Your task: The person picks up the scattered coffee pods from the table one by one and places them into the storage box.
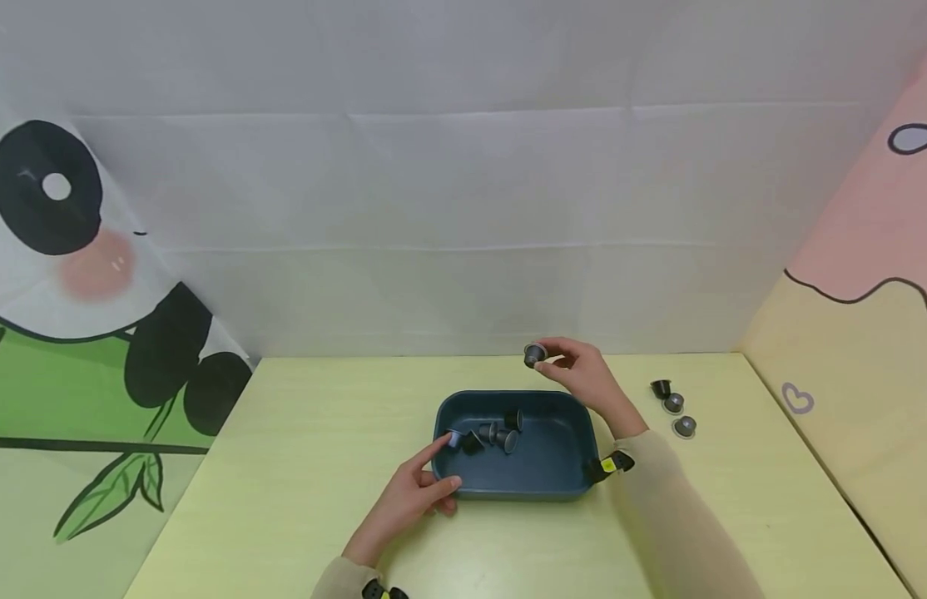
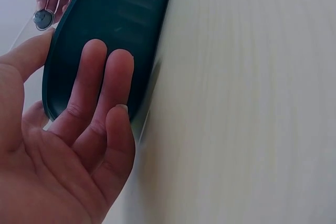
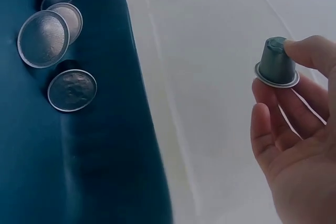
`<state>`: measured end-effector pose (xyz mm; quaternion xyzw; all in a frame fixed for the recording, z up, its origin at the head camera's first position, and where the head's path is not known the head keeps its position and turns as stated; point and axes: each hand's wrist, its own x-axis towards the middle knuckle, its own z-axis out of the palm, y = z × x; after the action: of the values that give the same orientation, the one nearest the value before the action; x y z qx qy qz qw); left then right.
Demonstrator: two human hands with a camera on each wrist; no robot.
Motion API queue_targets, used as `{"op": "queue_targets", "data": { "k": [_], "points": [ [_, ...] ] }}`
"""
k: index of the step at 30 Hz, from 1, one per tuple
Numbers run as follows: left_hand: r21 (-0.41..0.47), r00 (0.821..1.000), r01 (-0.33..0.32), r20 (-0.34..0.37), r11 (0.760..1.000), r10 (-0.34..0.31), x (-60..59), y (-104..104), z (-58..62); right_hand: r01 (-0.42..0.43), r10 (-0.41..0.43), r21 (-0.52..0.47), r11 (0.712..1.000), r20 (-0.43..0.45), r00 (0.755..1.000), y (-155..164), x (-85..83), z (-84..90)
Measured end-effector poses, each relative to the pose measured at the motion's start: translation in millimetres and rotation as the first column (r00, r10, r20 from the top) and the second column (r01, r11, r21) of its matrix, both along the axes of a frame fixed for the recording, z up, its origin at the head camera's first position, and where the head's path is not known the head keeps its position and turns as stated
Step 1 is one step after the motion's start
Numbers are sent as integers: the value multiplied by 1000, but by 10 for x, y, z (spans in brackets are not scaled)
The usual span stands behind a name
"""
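My right hand pinches a dark grey coffee capsule between thumb and fingers, above the tray's far edge. In the right wrist view that capsule has its wide foil rim downward. At the left front corner of a dark blue tray, my left hand holds on, its thumb at the front rim and index finger reaching over the left side. Several dark coffee capsules lie jumbled in the tray's left half. By the left index fingertip is a pale blue item.
To the right of the tray, more capsules sit on the pale yellow table. A white cloth backdrop hangs behind it. Printed side panels stand left and right, the right panel along the table's edge.
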<state>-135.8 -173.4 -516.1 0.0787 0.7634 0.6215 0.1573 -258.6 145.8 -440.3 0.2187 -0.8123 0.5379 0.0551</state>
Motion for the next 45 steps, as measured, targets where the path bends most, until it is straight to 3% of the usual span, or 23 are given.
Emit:
{"op": "queue_targets", "data": {
  "k": [4,10,15,22,28,32,39,45],
  "points": [
    [4,1000,2,-6,1000,-2,4,1,16,17,-12,-75,997,67,998,-28,-37,-64],
    [18,1000,4,-10,1000,-4,11,9,34,-7,21,-160,987,87,996,-84,-89,-176],
    [24,1000,9,-7,1000,-8,18,13,39,-45,63,-206,978,84,994,-167,-29,-110],
    [20,1000,-1,13,1000,1,16,6,20,-171,177,-108,979,49,983,-326,127,44],
    [10,1000,-3,14,1000,3,24,1,40,-312,318,-77,947,88,944,-442,111,5],
    [3,1000,5,4,1000,-5,13,1,43,-367,367,-23,930,119,923,-494,100,-2],
    [-6,1000,4,5,1000,-4,5,-5,41,-390,384,41,920,103,918,-543,-111,-315],
    [1,1000,6,3,1000,-6,10,-6,47,-437,427,117,892,101,899,-593,-104,-339]
  ]
}}
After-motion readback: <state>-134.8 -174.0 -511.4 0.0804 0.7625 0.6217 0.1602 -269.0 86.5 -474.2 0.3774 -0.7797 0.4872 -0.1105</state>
